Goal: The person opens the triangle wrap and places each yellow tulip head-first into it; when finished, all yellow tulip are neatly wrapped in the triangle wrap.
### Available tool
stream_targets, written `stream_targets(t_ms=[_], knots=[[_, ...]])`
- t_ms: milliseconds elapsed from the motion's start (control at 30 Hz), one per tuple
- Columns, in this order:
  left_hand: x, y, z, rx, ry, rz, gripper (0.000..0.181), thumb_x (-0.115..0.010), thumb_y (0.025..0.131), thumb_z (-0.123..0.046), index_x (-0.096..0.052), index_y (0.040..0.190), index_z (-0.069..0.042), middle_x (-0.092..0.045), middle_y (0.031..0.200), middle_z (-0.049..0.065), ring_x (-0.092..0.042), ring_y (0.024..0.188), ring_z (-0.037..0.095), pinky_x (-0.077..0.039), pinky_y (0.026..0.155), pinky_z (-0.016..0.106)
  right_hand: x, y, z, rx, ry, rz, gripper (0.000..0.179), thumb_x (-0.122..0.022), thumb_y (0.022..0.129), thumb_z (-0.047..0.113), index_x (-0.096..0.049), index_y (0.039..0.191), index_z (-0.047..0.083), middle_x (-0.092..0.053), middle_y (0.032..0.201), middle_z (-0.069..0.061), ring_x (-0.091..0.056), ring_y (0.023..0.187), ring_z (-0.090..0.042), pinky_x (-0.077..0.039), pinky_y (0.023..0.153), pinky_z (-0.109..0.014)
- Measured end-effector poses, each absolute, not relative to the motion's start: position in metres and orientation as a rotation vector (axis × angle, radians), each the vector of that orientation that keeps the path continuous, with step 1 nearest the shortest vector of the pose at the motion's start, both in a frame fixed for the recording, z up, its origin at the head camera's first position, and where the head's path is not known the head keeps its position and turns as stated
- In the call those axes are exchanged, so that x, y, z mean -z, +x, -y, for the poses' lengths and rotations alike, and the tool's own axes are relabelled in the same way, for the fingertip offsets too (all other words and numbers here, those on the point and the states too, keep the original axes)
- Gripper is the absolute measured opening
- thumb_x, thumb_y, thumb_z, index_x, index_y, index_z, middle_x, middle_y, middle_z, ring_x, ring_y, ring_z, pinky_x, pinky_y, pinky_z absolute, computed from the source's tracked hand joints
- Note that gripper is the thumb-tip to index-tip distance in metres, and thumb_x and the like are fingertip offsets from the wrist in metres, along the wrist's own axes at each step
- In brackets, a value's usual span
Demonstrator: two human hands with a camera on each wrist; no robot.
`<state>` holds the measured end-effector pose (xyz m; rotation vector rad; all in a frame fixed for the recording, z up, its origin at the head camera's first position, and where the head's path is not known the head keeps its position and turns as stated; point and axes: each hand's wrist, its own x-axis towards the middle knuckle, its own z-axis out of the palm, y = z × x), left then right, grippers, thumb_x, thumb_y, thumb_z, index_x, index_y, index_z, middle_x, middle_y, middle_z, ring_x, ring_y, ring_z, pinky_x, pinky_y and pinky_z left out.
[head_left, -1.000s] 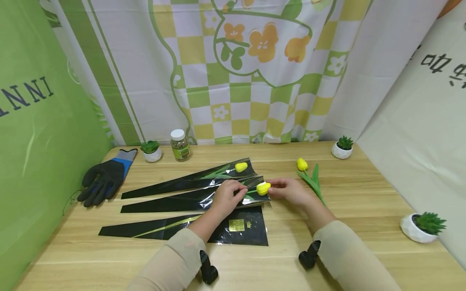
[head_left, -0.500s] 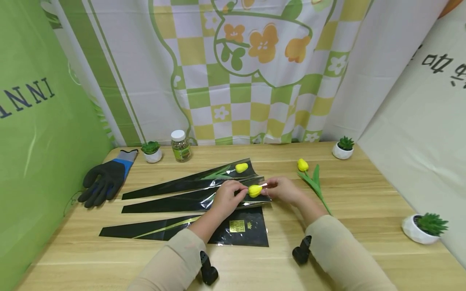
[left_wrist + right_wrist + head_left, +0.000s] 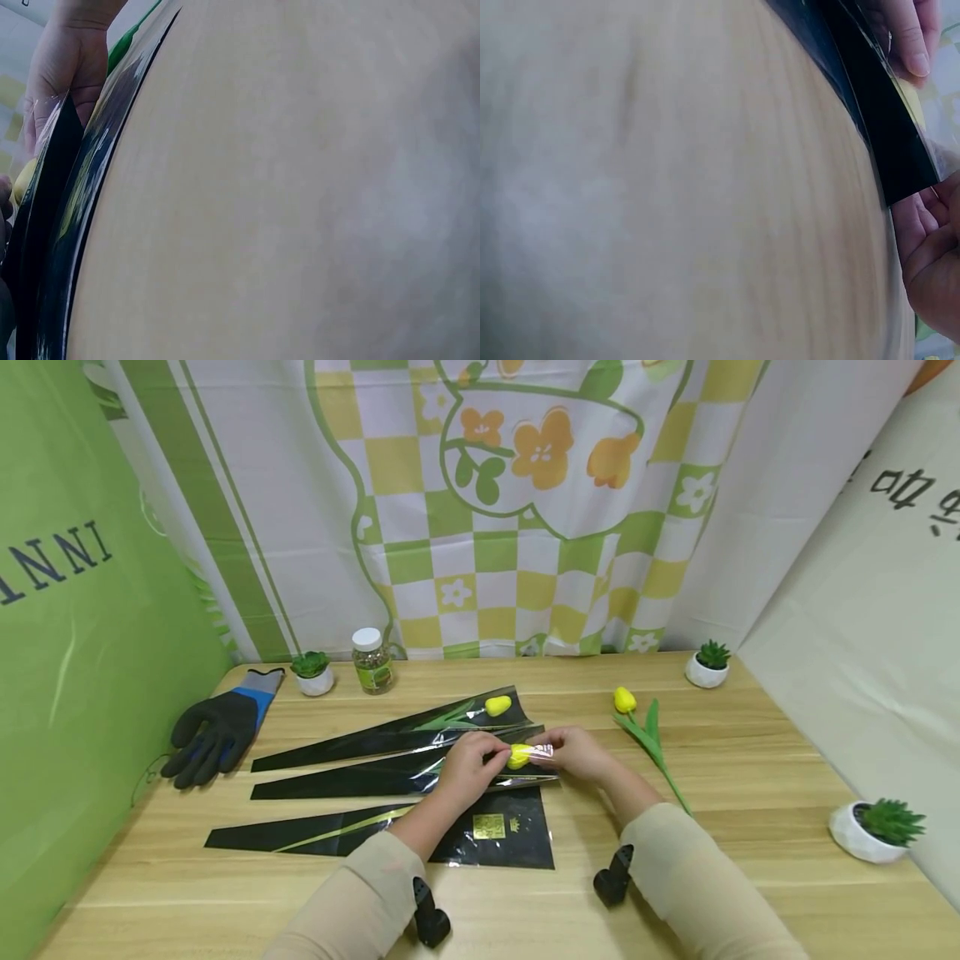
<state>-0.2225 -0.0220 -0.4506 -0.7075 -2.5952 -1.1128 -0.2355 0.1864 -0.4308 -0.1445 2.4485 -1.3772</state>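
A yellow artificial tulip (image 3: 519, 756) lies head outward in the mouth of the middle black flower sleeve (image 3: 360, 781), its head partly under shiny clear film. My left hand (image 3: 471, 767) pinches the sleeve's film beside the bloom, thumb and forefinger together. At the sleeve's mouth my right hand (image 3: 581, 753) has thumb and fingers curled on the film edge, close against the bloom; the exact contact is partly hidden by glare. In the right wrist view the right hand (image 3: 937, 259) meets the end of the black sleeve (image 3: 889, 142). The stem is hidden under the left hand.
Behind lies a sleeve holding another yellow tulip (image 3: 497, 706); in front, a flat black sleeve (image 3: 491, 839) with gold print. A loose tulip (image 3: 648, 739) rests right. Around stand a jar (image 3: 371, 662), potted succulents (image 3: 706, 665) and a black-blue glove (image 3: 217, 731).
The tulip's head has slid left, deeper into the middle sleeve, and film now covers part of it. My right hand has followed leftward; the left hand has stayed in place.
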Motion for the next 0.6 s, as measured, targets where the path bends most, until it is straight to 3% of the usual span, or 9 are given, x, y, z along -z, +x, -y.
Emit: stream_targets(t_ms=[300,600], knots=[[0.452,-0.222,0.023,1.098,-0.727,2.604,0.014,-0.067,0.093,-0.021,-0.077,0.097,-0.011,-0.074,0.100,0.001,-0.065,0.102,0.021,-0.053,0.093,0.037,0.431,-0.232,-0.194,1.482,-0.146,-2.388,0.039,-0.066,0.092,0.008,-0.060,0.128,-0.005,-0.065,0.121,-0.023,-0.064,0.095,-0.011,-0.057,0.084,-0.026],[0.451,-0.220,0.027,1.159,-0.750,2.575,0.016,-0.067,0.094,-0.020,-0.076,0.102,-0.010,-0.073,0.105,0.003,-0.064,0.105,0.022,-0.053,0.093,0.038,0.427,-0.221,-0.217,1.581,0.002,-2.351,0.045,-0.067,0.093,0.014,-0.057,0.134,0.000,-0.062,0.127,-0.020,-0.063,0.095,-0.009,-0.057,0.083,-0.026]])
